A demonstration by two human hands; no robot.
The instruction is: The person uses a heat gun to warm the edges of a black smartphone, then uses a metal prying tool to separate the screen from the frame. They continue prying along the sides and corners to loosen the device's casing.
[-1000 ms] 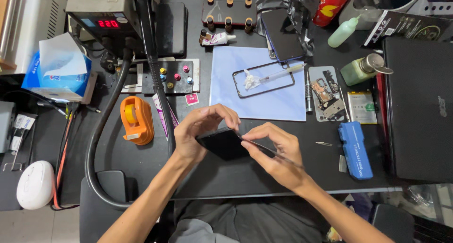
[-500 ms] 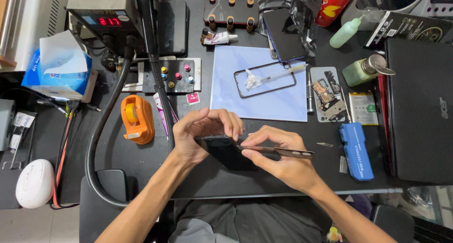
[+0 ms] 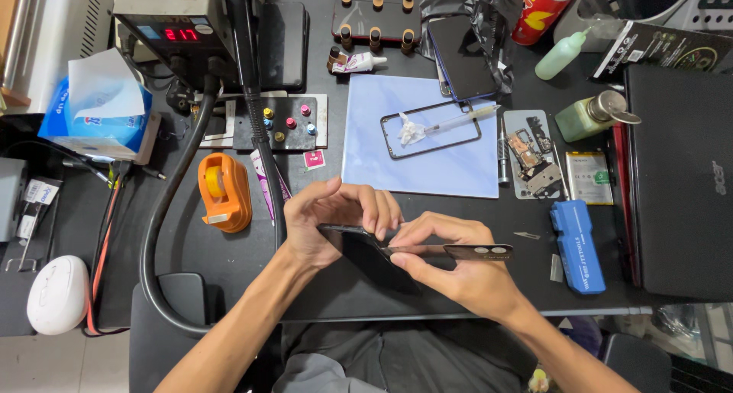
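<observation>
Head view: the left hand [image 3: 332, 221] has its grip clenched around a flat black smartphone [image 3: 363, 244], held just above the dark tabletop [image 3: 229, 271] near its front edge. The right hand [image 3: 458, 267] pinches a thin dark pry blade [image 3: 473, 251] against the phone's edge. An orange tape dispenser [image 3: 224, 192] sits to the left.
</observation>
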